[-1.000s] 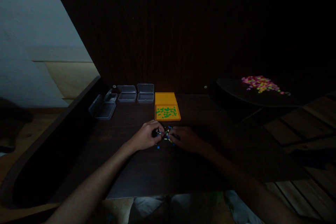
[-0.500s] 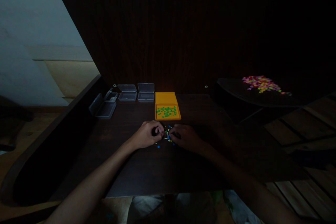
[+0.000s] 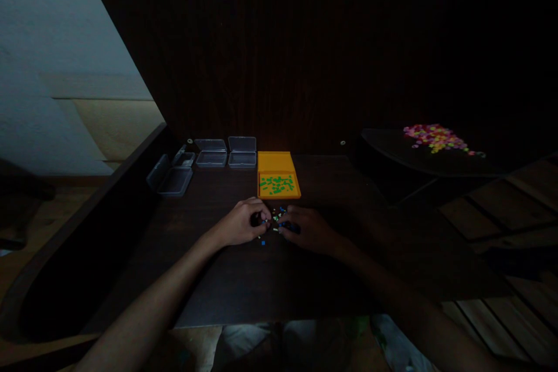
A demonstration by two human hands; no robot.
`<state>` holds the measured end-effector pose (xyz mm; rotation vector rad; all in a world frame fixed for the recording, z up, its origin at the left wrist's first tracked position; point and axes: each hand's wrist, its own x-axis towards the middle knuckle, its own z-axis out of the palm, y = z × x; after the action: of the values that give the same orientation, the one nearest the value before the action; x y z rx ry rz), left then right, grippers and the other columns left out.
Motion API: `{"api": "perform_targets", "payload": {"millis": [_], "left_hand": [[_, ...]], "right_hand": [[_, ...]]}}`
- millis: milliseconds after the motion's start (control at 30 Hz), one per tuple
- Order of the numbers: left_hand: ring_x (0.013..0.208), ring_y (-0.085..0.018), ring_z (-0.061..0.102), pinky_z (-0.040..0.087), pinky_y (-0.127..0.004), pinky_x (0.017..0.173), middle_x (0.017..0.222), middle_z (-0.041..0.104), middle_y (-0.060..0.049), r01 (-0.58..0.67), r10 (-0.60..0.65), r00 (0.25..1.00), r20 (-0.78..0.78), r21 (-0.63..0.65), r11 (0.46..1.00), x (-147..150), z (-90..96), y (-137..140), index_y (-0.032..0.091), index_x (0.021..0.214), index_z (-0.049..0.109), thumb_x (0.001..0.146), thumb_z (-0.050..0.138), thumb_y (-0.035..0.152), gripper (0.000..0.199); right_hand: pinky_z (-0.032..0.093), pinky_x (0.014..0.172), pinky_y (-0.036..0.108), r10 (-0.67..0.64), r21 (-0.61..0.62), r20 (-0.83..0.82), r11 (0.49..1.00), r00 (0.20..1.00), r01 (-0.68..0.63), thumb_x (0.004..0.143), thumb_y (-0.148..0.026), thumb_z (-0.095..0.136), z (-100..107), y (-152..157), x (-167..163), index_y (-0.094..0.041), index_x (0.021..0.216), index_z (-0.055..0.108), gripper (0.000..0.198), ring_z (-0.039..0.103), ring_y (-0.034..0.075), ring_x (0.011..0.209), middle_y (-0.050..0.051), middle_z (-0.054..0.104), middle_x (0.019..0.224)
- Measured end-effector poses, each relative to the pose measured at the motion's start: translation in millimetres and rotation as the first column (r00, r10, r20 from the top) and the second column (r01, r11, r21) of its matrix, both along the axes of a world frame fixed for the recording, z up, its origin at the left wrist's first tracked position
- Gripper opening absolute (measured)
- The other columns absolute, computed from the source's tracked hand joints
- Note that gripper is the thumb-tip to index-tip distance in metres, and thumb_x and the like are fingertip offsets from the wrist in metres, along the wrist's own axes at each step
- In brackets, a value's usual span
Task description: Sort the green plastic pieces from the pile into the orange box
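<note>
A small scatter of blue, pale yellow, white and green plastic pieces (image 3: 276,216) lies on the dark tabletop between my hands. My left hand (image 3: 245,221) rests at its left side, fingers curled in toward the thumb; specks show by the fingertips, but what they hold is too small to tell. From the right, my right hand (image 3: 307,226) reaches over the scatter with thumb and fingers apart and blue pieces between them. A single blue piece (image 3: 263,242) sits nearer me. Just beyond the hands stands an opened yellow box (image 3: 279,197) with many small green pieces (image 3: 278,184) inside.
Clear plastic cases with raised lids stand at the back left, among them one case (image 3: 243,159) beside the yellow box and another (image 3: 175,182) farther left. A heap of pink, red and yellow bits (image 3: 437,138) lies on a dark curved surface (image 3: 392,151) at right.
My right thumb and fingers have spread apart around the blue pieces, and the scatter between the hands has shifted. My left hand has barely moved.
</note>
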<state>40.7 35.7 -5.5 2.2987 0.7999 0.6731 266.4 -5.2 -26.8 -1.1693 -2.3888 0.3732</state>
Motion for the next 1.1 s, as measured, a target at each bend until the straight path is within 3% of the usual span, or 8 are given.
{"api": "perform_targets", "payload": {"millis": [400, 600, 867, 1100], "left_hand": [[0.081, -0.015, 0.055, 0.044, -0.027, 0.078, 0.081, 0.059, -0.001, 0.115, -0.110, 0.978, -0.177, 0.019, 0.993, 1, 1.3, -4, 0.017, 0.080, 0.065, 0.069, 0.064, 0.010, 0.013], [0.082, -0.016, 0.056, 0.044, -0.027, 0.078, 0.084, 0.060, -0.002, 0.135, -0.130, 0.974, -0.184, 0.015, 0.991, -1, 4.3, -3, 0.018, 0.081, 0.066, 0.069, 0.065, 0.013, 0.013], [0.072, -0.015, 0.055, 0.043, -0.027, 0.072, 0.072, 0.056, 0.000, -0.095, 0.103, 0.991, -0.091, 0.088, 0.992, -10, 14.5, 7, 0.016, 0.084, 0.066, 0.073, 0.057, 0.010, 0.016], [0.074, -0.016, 0.056, 0.045, -0.028, 0.074, 0.074, 0.058, -0.001, -0.032, 0.051, 0.984, -0.172, 0.111, 0.993, -13, 8.4, 10, 0.017, 0.085, 0.066, 0.072, 0.057, 0.010, 0.017]], "right_hand": [[0.049, 0.077, 0.026, 0.019, -0.026, 0.043, 0.999, 0.999, -0.018, 0.088, -0.024, 0.057, -5, 1, -2, -0.019, 0.101, 0.068, 0.018, 0.063, 0.016, 0.087, 0.006, 0.065, 0.100], [0.049, 0.074, 0.026, 0.022, -0.007, 0.053, 1.000, 0.998, -0.022, 0.087, -0.024, 0.058, -6, 3, -2, -0.020, 0.101, 0.069, 0.018, 0.063, 0.015, 0.083, 0.006, 0.066, 0.097], [0.049, 0.076, 0.027, 0.001, 0.034, 0.101, 0.999, 0.995, -0.005, 0.090, -0.022, 0.054, -7, 4, -1, -0.019, 0.100, 0.068, 0.018, 0.065, 0.016, 0.087, 0.007, 0.067, 0.100], [0.049, 0.080, 0.028, -0.021, 0.025, 0.091, 1.000, 0.996, 0.019, 0.089, -0.028, 0.056, -6, 1, -6, -0.021, 0.103, 0.069, 0.020, 0.065, 0.017, 0.092, 0.006, 0.067, 0.106]]}}
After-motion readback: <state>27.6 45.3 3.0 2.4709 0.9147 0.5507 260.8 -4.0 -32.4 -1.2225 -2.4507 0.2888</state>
